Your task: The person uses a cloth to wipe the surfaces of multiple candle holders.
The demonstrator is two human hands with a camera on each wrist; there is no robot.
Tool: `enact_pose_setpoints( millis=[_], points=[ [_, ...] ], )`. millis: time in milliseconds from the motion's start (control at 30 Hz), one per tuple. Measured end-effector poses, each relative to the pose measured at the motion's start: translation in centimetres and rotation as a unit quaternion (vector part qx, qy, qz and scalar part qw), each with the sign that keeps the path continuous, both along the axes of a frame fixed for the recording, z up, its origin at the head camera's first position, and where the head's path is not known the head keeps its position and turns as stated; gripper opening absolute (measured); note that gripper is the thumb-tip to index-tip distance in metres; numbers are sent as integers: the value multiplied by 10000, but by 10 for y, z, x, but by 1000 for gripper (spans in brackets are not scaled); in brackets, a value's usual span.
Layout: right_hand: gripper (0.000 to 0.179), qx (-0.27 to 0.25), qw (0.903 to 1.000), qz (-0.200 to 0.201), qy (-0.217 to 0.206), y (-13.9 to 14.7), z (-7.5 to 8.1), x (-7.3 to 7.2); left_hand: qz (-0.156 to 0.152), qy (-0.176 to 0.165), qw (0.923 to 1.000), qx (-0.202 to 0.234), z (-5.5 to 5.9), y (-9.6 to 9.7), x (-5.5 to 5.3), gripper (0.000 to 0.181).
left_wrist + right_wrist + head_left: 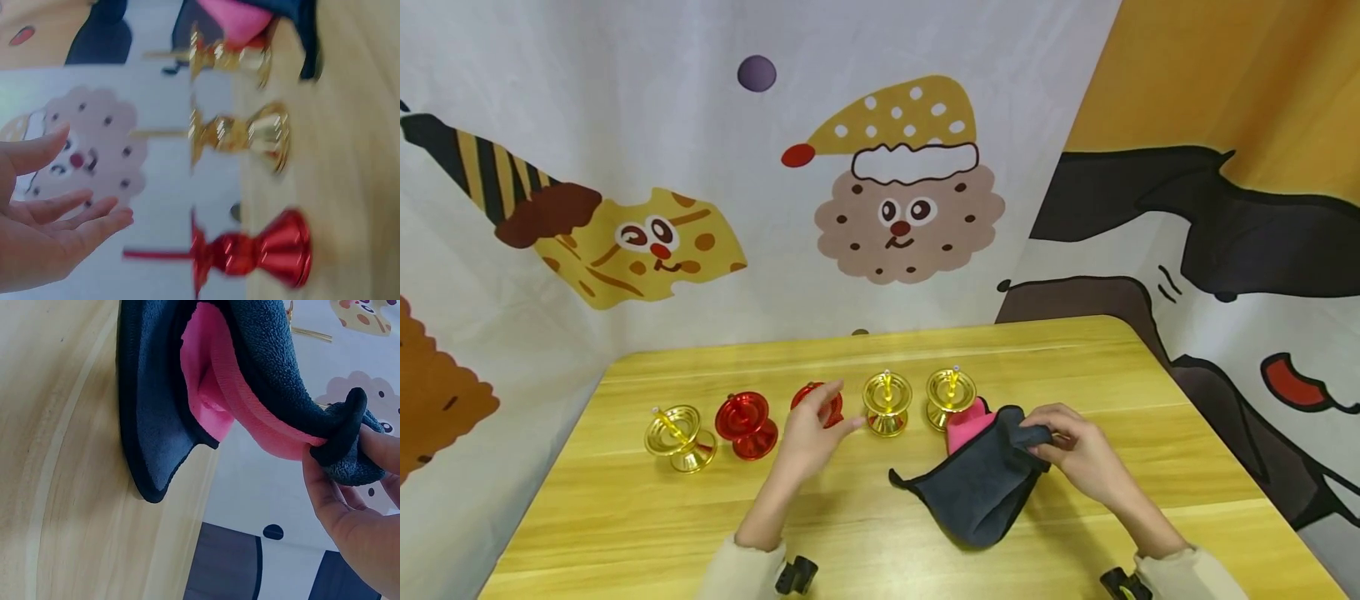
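My right hand (1078,454) pinches a corner of a dark blue-grey cloth (973,479) with black edging and lifts it off the table. A pink cloth (966,427) shows against its underside; whether the two are joined I cannot tell. In the right wrist view, thumb and fingers grip the bunched corner. My left hand (808,437) hovers with spread fingers, holding nothing, partly covering a red candle holder (829,410). Beside it stand a gold candle holder (887,404) and another gold candle holder (950,398), the latter close to the pink cloth.
Farther left stand a second red candle holder (747,425) and a gold candle holder (681,437). All the holders form a row on the wooden table (625,533). A patterned curtain (700,125) hangs behind the table's back edge.
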State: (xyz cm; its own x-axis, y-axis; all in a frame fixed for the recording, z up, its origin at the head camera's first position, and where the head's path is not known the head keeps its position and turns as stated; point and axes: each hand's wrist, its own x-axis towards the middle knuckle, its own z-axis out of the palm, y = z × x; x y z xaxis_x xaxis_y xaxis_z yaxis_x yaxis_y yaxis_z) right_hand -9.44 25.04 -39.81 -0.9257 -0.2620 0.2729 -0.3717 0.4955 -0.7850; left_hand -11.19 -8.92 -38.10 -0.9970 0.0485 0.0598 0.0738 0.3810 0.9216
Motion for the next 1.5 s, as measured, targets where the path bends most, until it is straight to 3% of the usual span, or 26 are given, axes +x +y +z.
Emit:
enact_pose_setpoints(
  millis=[167,267,633,933,1200,1333,1500],
  points=[
    [30,-91,9999,134,4,-2,2,0,481,-173,9984,248,6,-29,3,57],
    [30,-115,9998,145,-8,-3,2,1,601,-298,9973,304,2,-42,1,63],
    [29,5,9999,110,1,-5,-2,2,225,-811,9964,-110,-46,-54,-20,89],
    [28,-137,9995,250,-166,-7,-5,2,365,-887,9954,-6,-62,-51,-29,89],
    [28,-206,9991,303,-209,-8,-4,2,663,-701,9949,-285,-64,-49,-29,84],
    [28,-291,9986,326,-307,-10,-1,2,642,-614,9952,-415,-62,-49,-25,84],
    [29,-552,9967,440,-404,-15,7,2,325,-698,9969,133,-45,-41,-13,83]
  ],
)
